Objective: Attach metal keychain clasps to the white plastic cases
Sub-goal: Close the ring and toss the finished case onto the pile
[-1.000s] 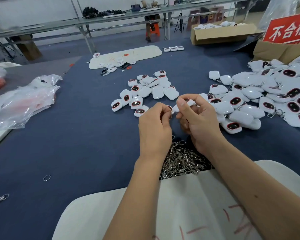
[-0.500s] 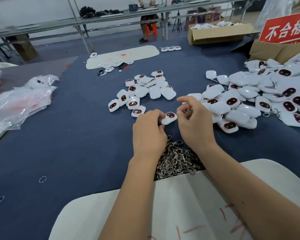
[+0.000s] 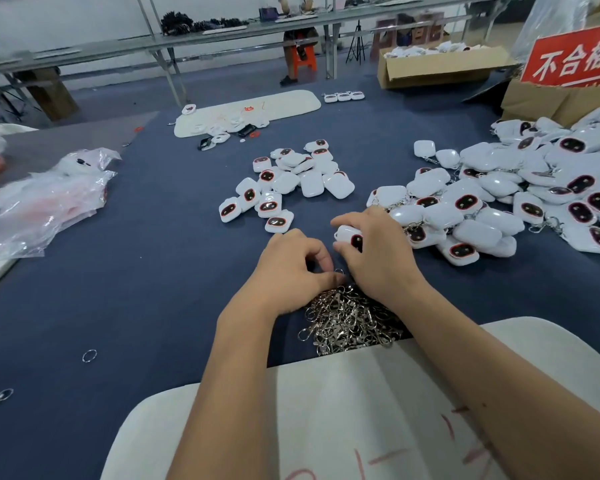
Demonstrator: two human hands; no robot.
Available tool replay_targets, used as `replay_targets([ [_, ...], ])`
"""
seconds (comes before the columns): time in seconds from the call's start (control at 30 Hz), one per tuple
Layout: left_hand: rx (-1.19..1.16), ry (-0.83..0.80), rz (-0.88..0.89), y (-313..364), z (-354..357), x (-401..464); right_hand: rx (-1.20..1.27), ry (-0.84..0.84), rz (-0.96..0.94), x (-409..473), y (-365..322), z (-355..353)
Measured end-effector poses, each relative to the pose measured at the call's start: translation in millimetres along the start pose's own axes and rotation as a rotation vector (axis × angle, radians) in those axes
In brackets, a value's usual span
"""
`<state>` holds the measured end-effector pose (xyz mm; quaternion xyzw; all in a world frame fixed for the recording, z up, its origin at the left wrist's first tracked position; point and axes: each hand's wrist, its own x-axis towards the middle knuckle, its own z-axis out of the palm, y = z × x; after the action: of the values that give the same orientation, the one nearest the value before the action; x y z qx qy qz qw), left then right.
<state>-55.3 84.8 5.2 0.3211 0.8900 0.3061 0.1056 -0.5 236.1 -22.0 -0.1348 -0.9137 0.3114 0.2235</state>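
Both forearms entering from 6 o'clock, crossing a white board [image 3: 361, 410] at the near table edge.

Left hand [image 3: 291, 271]: back up, fingers curled, thumb and forefinger tips pinched together over a small metal ring [image 3: 339, 271] at the far edge of the clasp pile [image 3: 350, 320]. Wrist low, resting near the blue table cover [image 3: 136, 271].

Right hand [image 3: 378, 258]: at 3 o'clock of the left hand, just beside it, knuckles up, fingers curled round one white case [image 3: 350, 237] with dark oval face partly showing under the fingers. Case held just above the table, at 12 o'clock of the clasp pile.

Small group of cases [image 3: 284, 181] at 12 o'clock of the hands, well apart. Large heap of cases [image 3: 499, 202], some with clasps showing, at 2 o'clock, nearest ones just beside the right hand.

Loose ring [image 3: 89, 355] at 9 o'clock, well apart. Clear plastic bags [image 3: 42, 206] at 10 o'clock. Red sign [image 3: 575, 60] on cardboard box at 1 o'clock.
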Motion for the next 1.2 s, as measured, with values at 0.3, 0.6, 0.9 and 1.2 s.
replay_targets([
  [0.3, -0.412, 0.298, -0.092, -6, 3, 0, 0.496, 0.091, 0.052, -3, -4, -10],
  [0.6, -1.209, 0.436, -0.158, 11, 13, 2, 0.528, -0.103, -0.063, -7, -8, -12],
  [0.9, -1.201, 0.446, -0.19, 18, 18, 3, 0.536, -0.004, 0.01, -2, -1, -10],
  [1.2, -1.319, 0.437, -0.248, 17, 14, 3, 0.593, 0.009, 0.03, -1, 1, -8],
])
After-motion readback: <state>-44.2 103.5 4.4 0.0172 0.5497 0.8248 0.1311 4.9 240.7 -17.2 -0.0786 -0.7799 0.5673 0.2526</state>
